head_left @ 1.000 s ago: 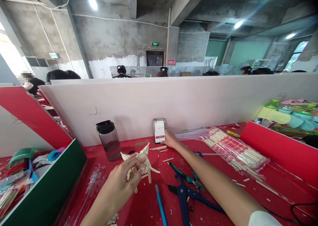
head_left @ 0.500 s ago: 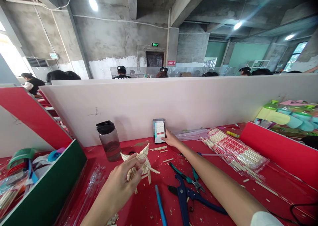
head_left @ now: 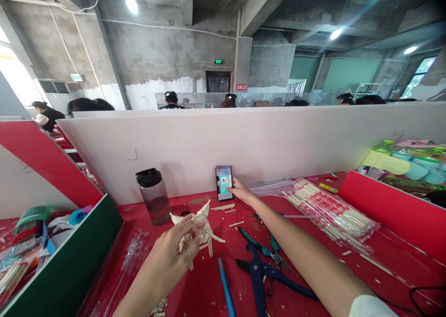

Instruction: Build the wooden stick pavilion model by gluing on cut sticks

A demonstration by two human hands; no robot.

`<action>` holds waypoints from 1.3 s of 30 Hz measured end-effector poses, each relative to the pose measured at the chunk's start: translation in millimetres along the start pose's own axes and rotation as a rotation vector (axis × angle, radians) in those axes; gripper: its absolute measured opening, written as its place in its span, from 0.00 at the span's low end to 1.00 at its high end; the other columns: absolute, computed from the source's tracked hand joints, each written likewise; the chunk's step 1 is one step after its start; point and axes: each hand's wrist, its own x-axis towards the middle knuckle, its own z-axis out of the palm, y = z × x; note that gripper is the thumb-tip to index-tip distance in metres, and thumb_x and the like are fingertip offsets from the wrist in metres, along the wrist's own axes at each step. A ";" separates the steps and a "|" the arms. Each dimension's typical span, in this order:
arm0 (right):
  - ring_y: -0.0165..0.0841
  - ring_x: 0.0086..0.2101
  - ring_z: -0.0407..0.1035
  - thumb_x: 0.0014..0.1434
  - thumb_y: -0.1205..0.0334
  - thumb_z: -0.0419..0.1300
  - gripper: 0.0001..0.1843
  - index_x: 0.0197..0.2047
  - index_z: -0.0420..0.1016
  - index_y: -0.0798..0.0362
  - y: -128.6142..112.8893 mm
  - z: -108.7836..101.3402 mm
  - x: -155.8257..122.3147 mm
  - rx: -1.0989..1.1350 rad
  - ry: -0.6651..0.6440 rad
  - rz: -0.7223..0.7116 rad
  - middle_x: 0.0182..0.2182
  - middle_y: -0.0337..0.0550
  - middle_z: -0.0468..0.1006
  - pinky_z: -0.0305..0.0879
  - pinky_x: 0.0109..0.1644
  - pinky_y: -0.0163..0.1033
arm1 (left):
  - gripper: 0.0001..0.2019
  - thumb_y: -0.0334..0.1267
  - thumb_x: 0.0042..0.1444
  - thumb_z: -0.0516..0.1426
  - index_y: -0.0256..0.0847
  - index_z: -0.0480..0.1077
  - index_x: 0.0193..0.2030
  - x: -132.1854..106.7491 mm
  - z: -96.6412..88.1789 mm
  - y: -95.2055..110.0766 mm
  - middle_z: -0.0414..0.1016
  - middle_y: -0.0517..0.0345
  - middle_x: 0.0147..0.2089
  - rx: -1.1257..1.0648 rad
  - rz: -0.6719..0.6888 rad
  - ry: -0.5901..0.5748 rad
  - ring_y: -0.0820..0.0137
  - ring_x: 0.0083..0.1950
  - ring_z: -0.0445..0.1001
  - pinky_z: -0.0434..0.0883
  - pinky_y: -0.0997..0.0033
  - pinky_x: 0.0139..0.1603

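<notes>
At a red tabletop [head_left: 195,291], your left hand [head_left: 174,249], fingers curled but grip hidden, meets a pale, pointed wooden-stick model [head_left: 206,231] (likely light, stiff and brittle, best held by its middle), while your right hand [head_left: 242,191], closure unclear, thumbs an upright black smartphone [head_left: 222,180], probably slick, safest by its edges.

Patchy grey wall [head_left: 156,52], lit ceiling lamp [head_left: 131,4]

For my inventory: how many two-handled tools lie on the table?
2: green pliers beside the right forearm, and the blue cutter just nearer. The forearm may hide more.
</notes>
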 end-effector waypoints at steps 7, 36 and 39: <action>0.38 0.41 0.78 0.52 0.63 0.70 0.19 0.46 0.72 0.53 -3.6 0.3 -0.9 0.078 0.021 0.008 0.41 0.45 0.83 0.73 0.51 0.48 | 0.09 0.43 0.62 0.51 0.46 0.70 0.35 0.6 0.3 -3.3 0.79 0.53 0.56 -0.016 0.013 0.008 0.55 0.67 0.66 0.66 0.61 0.61; 0.38 0.42 0.77 0.51 0.64 0.69 0.23 0.49 0.67 0.50 5.4 -3.7 -3.0 0.073 -0.014 0.036 0.42 0.43 0.82 0.74 0.48 0.47 | 0.11 0.44 0.63 0.51 0.46 0.74 0.40 -0.5 2.6 -8.7 0.78 0.54 0.57 0.026 0.017 0.017 0.55 0.65 0.69 0.67 0.63 0.59; 0.37 0.42 0.77 0.48 0.71 0.67 0.24 0.47 0.66 0.51 7.6 -2.8 -3.7 -0.003 -0.008 0.025 0.43 0.43 0.81 0.73 0.49 0.46 | 0.11 0.44 0.63 0.51 0.47 0.74 0.40 0.3 3.5 -9.6 0.77 0.55 0.57 0.034 0.019 0.019 0.55 0.65 0.69 0.68 0.64 0.58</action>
